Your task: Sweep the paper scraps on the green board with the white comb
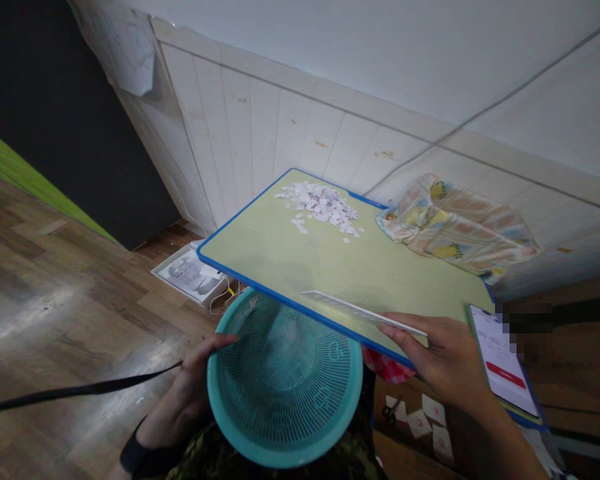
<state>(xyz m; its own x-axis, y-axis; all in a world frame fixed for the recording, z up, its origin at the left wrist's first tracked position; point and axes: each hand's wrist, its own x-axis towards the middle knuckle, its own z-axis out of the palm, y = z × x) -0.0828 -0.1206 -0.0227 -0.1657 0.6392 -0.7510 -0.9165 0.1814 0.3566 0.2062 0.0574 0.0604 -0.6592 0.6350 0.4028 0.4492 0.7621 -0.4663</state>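
Observation:
My left hand [195, 373] grips the rim of a round teal plastic basket [285, 450], with the thumb over the edge and the other fingers mostly hidden. Inside, a small whitish patch shows at the bottom, too blurred to make out. The basket sits below the near edge of a pale green table [260, 247] with a blue border. Held between thumb and fingers, a thin white flat strip [360, 308] extends leftward from my right hand [443, 353], low over the tabletop near that edge. Toward the back lies a loose pile of small white paper scraps [325, 203].
A crumpled patterned cloth [460, 227] lies at the table's back right, against the wall. On the right edge rests a phone [503, 360] with a lit screen. Scissors [393, 410] and white cards [419, 423] are lower down. A white box [193, 273] stands on the floor.

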